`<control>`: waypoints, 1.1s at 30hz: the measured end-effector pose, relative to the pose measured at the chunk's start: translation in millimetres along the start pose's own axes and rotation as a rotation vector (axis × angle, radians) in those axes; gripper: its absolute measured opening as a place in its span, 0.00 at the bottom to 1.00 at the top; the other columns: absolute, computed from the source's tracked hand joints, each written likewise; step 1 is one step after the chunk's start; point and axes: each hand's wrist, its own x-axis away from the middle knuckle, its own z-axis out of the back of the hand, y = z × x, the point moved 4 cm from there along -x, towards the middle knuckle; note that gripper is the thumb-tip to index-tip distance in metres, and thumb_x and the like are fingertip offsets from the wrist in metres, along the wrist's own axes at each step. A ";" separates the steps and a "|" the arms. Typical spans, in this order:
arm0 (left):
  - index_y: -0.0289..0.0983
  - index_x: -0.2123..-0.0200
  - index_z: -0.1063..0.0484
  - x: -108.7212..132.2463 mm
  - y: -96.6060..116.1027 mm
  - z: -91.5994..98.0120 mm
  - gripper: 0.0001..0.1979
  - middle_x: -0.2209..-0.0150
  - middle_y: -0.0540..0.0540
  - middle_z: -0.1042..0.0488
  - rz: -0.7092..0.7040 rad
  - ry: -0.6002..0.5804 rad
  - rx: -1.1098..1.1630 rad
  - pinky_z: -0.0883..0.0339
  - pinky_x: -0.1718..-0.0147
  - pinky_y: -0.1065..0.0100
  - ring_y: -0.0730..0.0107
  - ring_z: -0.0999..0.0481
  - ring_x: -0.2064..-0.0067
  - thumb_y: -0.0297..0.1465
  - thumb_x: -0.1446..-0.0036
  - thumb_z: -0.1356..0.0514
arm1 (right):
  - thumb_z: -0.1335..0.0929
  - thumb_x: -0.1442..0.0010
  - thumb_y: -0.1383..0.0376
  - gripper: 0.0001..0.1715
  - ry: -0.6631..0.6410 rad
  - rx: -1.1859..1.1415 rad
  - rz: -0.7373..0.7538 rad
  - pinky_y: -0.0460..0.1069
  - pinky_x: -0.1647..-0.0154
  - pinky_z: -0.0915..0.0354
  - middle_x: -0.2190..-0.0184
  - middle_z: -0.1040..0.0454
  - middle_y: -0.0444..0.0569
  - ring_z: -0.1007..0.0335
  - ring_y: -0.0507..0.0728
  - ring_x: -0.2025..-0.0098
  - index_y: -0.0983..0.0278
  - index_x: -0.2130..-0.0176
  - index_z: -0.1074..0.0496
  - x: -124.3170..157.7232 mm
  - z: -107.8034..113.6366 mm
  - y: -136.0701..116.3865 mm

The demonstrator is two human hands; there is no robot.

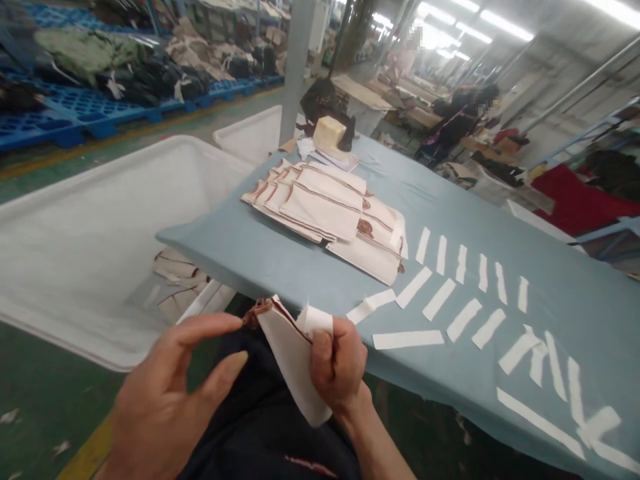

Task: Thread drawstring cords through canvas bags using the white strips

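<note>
The pouch (287,357) looked like matt cloth. Smooth, dull sheeting (220,243) covered the surface (575,293), beneath matt, paper-like strips (408,339). The large bin (75,247) looked like smooth, faintly glossy plastic.

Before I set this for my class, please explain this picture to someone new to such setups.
There is no machine here, just a person's two bare hands. The one picture comes from a camera worn on the head, looking forward and down. The right hand grips a cream fabric piece together with a white strip. The left hand has its fingers parted beside a brown cord. On the blue table lie stacked cream pieces and loose white strips.
</note>
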 end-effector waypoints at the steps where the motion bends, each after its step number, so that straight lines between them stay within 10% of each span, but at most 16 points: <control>1: 0.49 0.58 0.09 -2.6 4.8 -14.9 0.25 0.52 0.46 0.11 -0.032 -0.063 -0.127 0.18 0.34 0.61 0.41 0.15 0.37 0.26 0.61 0.13 | 0.31 0.23 0.46 0.22 -0.021 0.018 0.026 0.57 0.63 0.31 0.71 0.19 0.55 0.24 0.65 0.68 0.56 0.60 0.17 4.9 -0.2 0.0; 7: 0.41 0.56 0.11 -3.9 1.2 -54.3 0.18 0.52 0.41 0.12 -0.321 -0.205 -0.355 0.19 0.38 0.58 0.45 0.13 0.46 0.33 0.52 0.18 | 0.36 0.17 0.52 0.26 0.049 0.266 0.399 0.53 0.67 0.27 0.73 0.19 0.50 0.24 0.61 0.73 0.58 0.61 0.17 29.9 8.9 -6.0; 15: 0.42 0.58 0.22 17.1 9.7 -62.5 0.05 0.61 0.50 0.16 -0.837 -0.396 -0.612 0.19 0.50 0.68 0.66 0.14 0.58 0.25 0.31 0.35 | 0.36 0.16 0.55 0.21 0.140 0.296 0.407 0.51 0.67 0.22 0.71 0.16 0.49 0.18 0.60 0.71 0.59 0.57 0.18 44.3 21.2 -4.6; 25: 0.42 0.63 0.22 27.3 6.7 -62.5 0.10 0.74 0.55 0.20 -0.664 -0.516 -0.748 0.29 0.75 0.71 0.69 0.21 0.76 0.30 0.29 0.43 | 0.37 0.15 0.58 0.23 0.104 0.068 0.159 0.46 0.72 0.30 0.75 0.17 0.46 0.23 0.53 0.77 0.61 0.60 0.22 40.7 11.1 -7.3; 29: 0.42 0.57 0.21 18.9 -0.6 -51.5 0.05 0.65 0.50 0.15 -0.747 -0.378 -0.835 0.25 0.68 0.68 0.63 0.16 0.69 0.35 0.32 0.38 | 0.31 0.19 0.46 0.25 0.006 -0.411 -0.229 0.44 0.76 0.36 0.78 0.23 0.41 0.33 0.50 0.79 0.63 0.58 0.21 21.0 17.7 -5.4; 33: 0.41 0.40 0.22 11.7 -1.2 -43.8 0.19 0.50 0.43 0.13 -0.495 -0.391 -0.660 0.19 0.59 0.65 0.58 0.13 0.59 0.40 0.29 0.35 | 0.25 0.29 0.36 0.36 -0.180 -0.693 -0.382 0.44 0.79 0.43 0.81 0.31 0.36 0.42 0.49 0.81 0.64 0.47 0.21 5.1 22.2 -12.2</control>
